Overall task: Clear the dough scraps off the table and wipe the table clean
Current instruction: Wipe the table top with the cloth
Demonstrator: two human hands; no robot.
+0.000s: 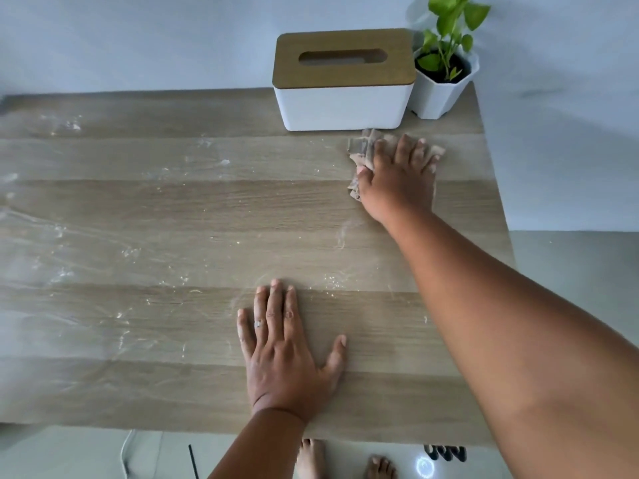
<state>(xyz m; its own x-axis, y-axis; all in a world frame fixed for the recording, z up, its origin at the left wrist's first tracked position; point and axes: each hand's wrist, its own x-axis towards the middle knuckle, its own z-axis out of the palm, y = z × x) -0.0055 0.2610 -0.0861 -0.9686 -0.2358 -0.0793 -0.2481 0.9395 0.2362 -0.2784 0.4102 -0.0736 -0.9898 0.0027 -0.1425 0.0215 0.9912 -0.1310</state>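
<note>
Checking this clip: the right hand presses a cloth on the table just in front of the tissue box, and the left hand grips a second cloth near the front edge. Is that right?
Not quite. The head view shows the left hand lying flat on the bare table, fingers spread, holding nothing. The rest stands: the right hand presses a cloth just in front of the tissue box.

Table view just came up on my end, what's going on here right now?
A person is wiping the wooden table. The right hand presses a crumpled cloth flat against the far right part of the top, just in front of the tissue box and beside the potted plant. The left hand rests flat, fingers spread, near the front edge. White floury smears and small specks cover the left and middle of the table, so that area is not yet clean.
</note>
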